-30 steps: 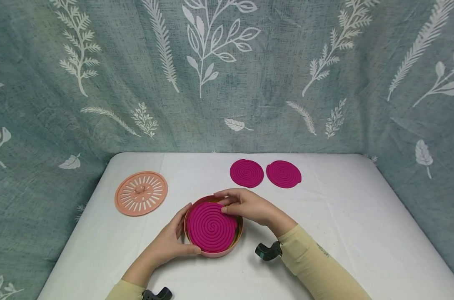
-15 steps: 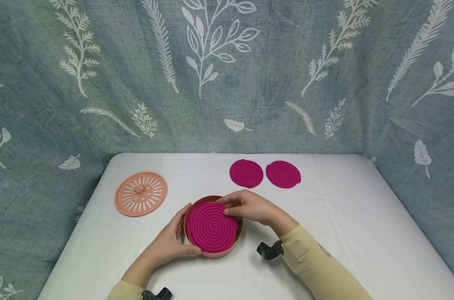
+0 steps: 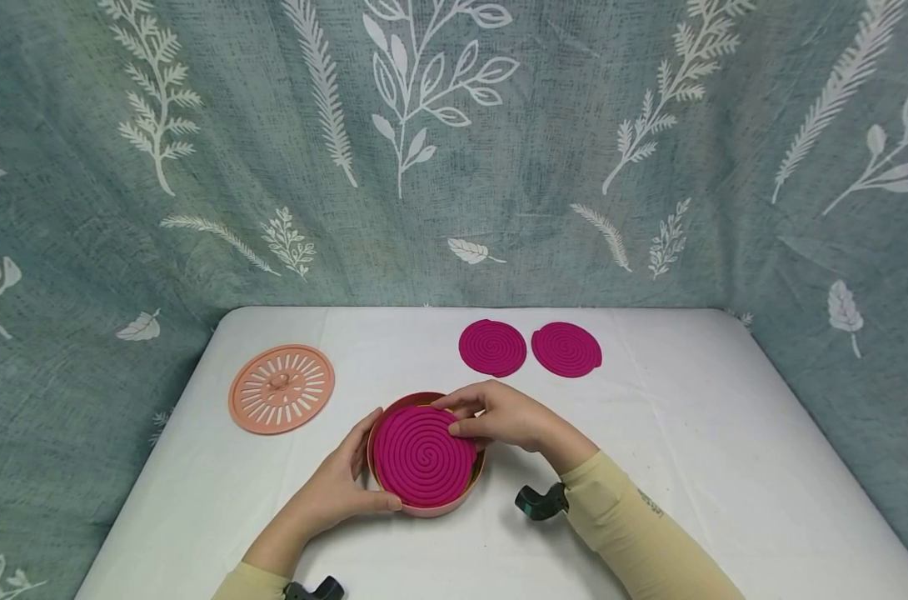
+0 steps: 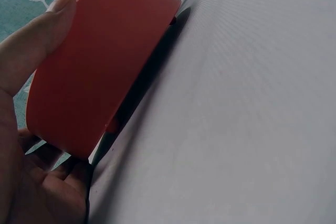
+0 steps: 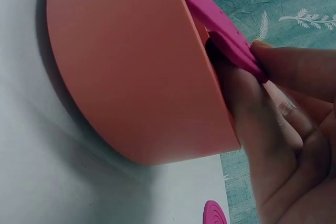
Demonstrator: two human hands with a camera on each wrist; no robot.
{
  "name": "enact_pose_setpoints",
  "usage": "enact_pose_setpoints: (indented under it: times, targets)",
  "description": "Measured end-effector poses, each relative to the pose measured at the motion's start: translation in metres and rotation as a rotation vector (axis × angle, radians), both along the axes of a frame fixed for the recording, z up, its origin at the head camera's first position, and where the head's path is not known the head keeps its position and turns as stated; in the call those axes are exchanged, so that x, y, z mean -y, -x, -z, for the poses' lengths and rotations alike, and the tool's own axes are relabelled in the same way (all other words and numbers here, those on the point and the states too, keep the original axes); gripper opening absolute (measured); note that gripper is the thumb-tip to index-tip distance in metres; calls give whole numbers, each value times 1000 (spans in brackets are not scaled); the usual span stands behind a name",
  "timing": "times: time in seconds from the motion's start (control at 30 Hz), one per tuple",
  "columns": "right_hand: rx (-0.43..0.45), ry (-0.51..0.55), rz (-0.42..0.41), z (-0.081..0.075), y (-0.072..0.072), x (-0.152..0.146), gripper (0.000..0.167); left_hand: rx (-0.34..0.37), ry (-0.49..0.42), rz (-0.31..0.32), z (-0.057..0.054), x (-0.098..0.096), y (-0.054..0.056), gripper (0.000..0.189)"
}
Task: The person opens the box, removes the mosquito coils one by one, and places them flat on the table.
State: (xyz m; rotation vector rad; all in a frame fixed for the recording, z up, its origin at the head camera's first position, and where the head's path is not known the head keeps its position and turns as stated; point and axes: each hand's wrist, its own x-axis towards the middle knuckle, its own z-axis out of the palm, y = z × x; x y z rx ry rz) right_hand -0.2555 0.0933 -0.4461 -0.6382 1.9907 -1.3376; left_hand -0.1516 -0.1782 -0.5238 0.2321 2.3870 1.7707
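A magenta spiral mosquito coil (image 3: 424, 457) lies over the opening of a round coral box (image 3: 437, 508) on the white table. My left hand (image 3: 341, 479) grips the box from its left, thumb at the front and fingers round the side. In the left wrist view the thumb (image 4: 39, 43) presses the box wall (image 4: 100, 61). With thumb and fingertips my right hand (image 3: 502, 417) pinches the coil's upper right edge. The right wrist view has that coil edge (image 5: 220, 27) tilted up above the box rim, one finger beneath it. What lies under the coil is mostly hidden.
Two more magenta coils, one (image 3: 492, 347) beside the other (image 3: 566, 349), lie flat at the table's back. A slotted coral lid (image 3: 281, 389) with a small knob rests at the left. A patterned green curtain (image 3: 424, 233) hangs behind the table.
My right hand has shifted slightly to the right, still pinching the coil's edge, and the coil's right edge has moved a little with it. The left hand and box look still.
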Motion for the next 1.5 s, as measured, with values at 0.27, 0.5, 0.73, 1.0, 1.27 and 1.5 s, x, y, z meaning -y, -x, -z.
enact_pose_setpoints:
  times: [0.27,0.5,0.73,1.0,1.27,1.5]
  targets:
    - [58,53,29,2,1,-3,37,2,-3,-4,-1,0,0,123]
    - [36,83,66,2,2,-7,39,-11,0,-2,-1,-1,0,124]
    - [44,105,118,1,3,-12,42,-27,1,1,0,0,0,126]
    - [73,157,184,3,7,-24,44,-24,0,2,-1,0,-1,125]
    - [58,193,267,4,10,-40,48,-14,9,-3,-1,0,-1,125]
    - [31,190,350,4,11,-56,49,-25,-16,11,0,0,0,123]
